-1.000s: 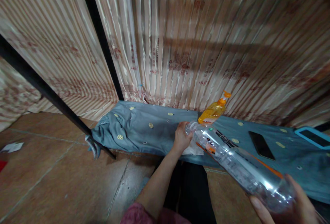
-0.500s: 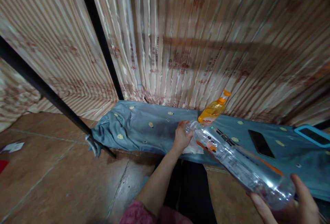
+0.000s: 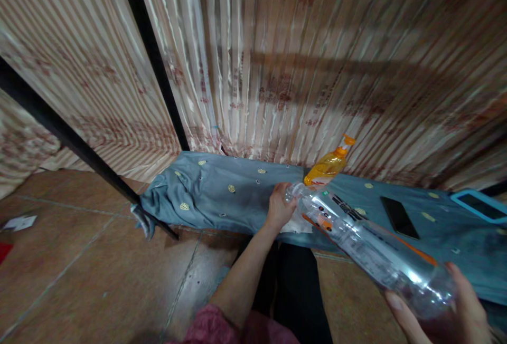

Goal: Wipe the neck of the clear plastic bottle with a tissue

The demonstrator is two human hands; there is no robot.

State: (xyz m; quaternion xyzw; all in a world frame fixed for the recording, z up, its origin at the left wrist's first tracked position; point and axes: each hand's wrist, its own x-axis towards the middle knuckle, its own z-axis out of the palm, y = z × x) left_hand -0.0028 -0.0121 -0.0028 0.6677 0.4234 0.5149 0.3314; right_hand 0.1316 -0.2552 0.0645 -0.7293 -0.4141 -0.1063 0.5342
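Note:
A large clear plastic bottle (image 3: 372, 244) with a silver and orange label lies slantwise across my two hands, above the cloth-covered bench. My left hand (image 3: 280, 208) is closed around its neck end. At the base end, my right hand (image 3: 439, 307) grips the bottle with the thumb on the near side and fingers on the far side. Just behind the neck stands a pump bottle (image 3: 327, 169) of yellow liquid with an orange pump top. Under the neck, a white sheet (image 3: 297, 223) lies on the cloth, partly hidden by my left hand and the bottle.
Grey-blue patterned cloth (image 3: 214, 191) covers the narrow bench. On its right side lie a dark phone (image 3: 399, 217) and a blue-framed tablet-like object (image 3: 461, 194). Black poles (image 3: 158, 69) rise at the left. A striped curtain (image 3: 277, 69) hangs behind.
Both hands keep their hold on the bottle, which stays in nearly the same place. The view has shifted very slightly.

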